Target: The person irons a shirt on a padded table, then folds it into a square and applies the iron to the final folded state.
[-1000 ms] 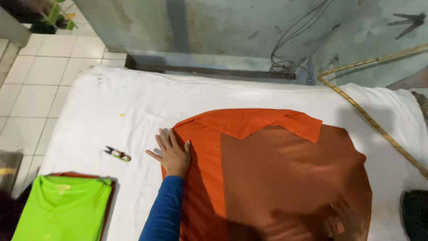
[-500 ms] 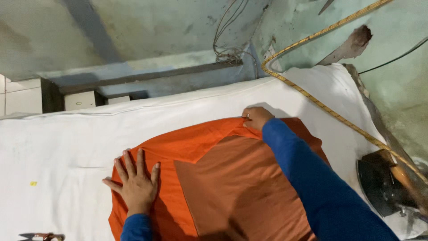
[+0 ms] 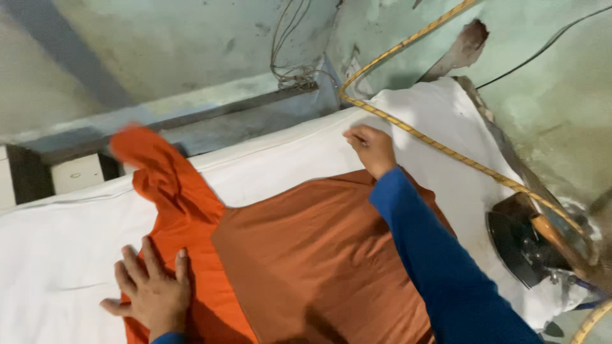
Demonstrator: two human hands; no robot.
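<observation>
The left hand (image 3: 150,294) lies flat with spread fingers on the orange shirt (image 3: 306,255), holding nothing. The right hand (image 3: 371,148) pinches its far edge on the white-covered desk (image 3: 57,248).

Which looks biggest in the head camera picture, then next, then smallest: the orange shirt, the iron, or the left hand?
1. orange shirt, by far.
2. iron and left hand look alike; the hand is nearer, so unsure.

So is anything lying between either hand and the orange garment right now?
Nothing visible. The left hand lies flat on the orange garment at its near-left edge, and the right hand is closed at its far edge. The iron sits off to the right, clear of both.
</observation>
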